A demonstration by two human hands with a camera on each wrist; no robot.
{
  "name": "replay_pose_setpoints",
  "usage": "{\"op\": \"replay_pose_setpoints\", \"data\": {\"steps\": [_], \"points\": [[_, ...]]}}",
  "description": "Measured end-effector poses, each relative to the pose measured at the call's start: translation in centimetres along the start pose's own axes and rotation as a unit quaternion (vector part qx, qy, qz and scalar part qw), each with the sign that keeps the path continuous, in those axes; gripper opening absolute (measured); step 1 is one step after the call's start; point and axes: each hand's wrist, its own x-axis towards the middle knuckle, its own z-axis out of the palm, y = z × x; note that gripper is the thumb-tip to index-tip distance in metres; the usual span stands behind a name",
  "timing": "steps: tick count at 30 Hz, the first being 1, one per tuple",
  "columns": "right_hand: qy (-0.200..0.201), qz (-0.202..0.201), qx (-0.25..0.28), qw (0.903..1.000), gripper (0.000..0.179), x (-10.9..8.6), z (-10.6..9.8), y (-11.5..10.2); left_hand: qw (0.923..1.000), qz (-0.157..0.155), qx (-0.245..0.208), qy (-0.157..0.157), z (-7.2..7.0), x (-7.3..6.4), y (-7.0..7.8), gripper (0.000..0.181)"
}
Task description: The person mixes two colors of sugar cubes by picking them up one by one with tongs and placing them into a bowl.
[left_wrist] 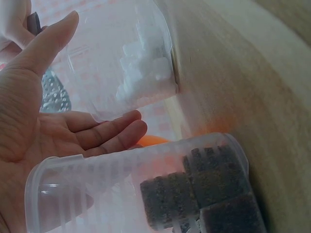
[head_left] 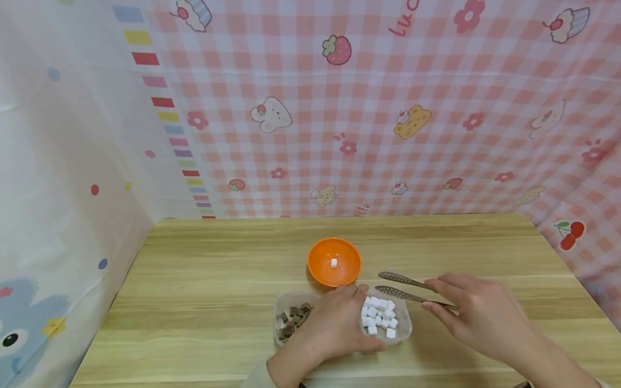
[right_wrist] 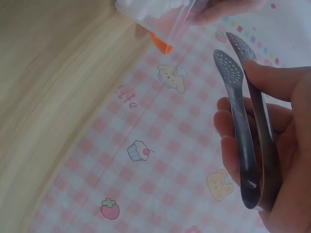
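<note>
My left hand (head_left: 342,323) holds the left side of a clear plastic container (head_left: 405,326), its fingers at the far corner and its thumb at the near one. White cubes (head_left: 378,312) fill part of that container. My right hand (head_left: 480,310) holds metal tongs (right_wrist: 248,136) by their arms, the perforated tips spread apart with nothing between them. The tips reach over the container's far right edge in the head view. Beneath my left hand and wrist, a second clear container (left_wrist: 112,189) with brown cubes (left_wrist: 218,174) is partly hidden.
An orange bowl (head_left: 317,272) stands just beyond the containers, with a single white cube (head_left: 333,263) in it. The wooden table (head_left: 208,285) meets a pink checked cloth (head_left: 301,161) at the back. A white printed cloth (head_left: 73,145) hangs on the left.
</note>
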Motion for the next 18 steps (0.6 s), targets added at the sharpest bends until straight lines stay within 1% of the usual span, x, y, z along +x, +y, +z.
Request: {"op": "replay_pose_setpoints", "data": {"steps": [6, 11, 12, 16, 17, 18], "points": [[-0.021, -0.003, -0.007, 0.9997, 0.068, -0.45, -0.25, -0.58, 1.0000, 0.000, 0.001, -0.006, -0.07, 0.03, 0.05, 0.103], [-0.043, -0.019, -0.015, 0.9988, 0.069, -0.55, -0.06, -0.84, 1.0000, 0.001, 0.003, -0.003, -0.02, 0.11, 0.01, 0.104], [-0.049, -0.024, -0.015, 0.9984, 0.067, -0.56, 0.00, -0.84, 1.0000, 0.002, 0.004, -0.002, -0.02, 0.12, 0.00, 0.103], [-0.083, -0.037, -0.026, 0.9955, 0.031, -0.52, 0.03, -0.93, 1.0000, 0.005, 0.007, 0.000, 0.01, 0.17, 0.02, 0.103], [-0.091, -0.040, -0.030, 0.9946, 0.029, -0.46, 0.00, -0.98, 1.0000, 0.005, 0.008, -0.001, 0.01, 0.18, 0.03, 0.102], [-0.100, -0.043, -0.035, 0.9935, 0.032, -0.39, -0.05, -1.06, 0.9999, 0.005, 0.009, -0.001, 0.02, 0.18, 0.04, 0.102]]}}
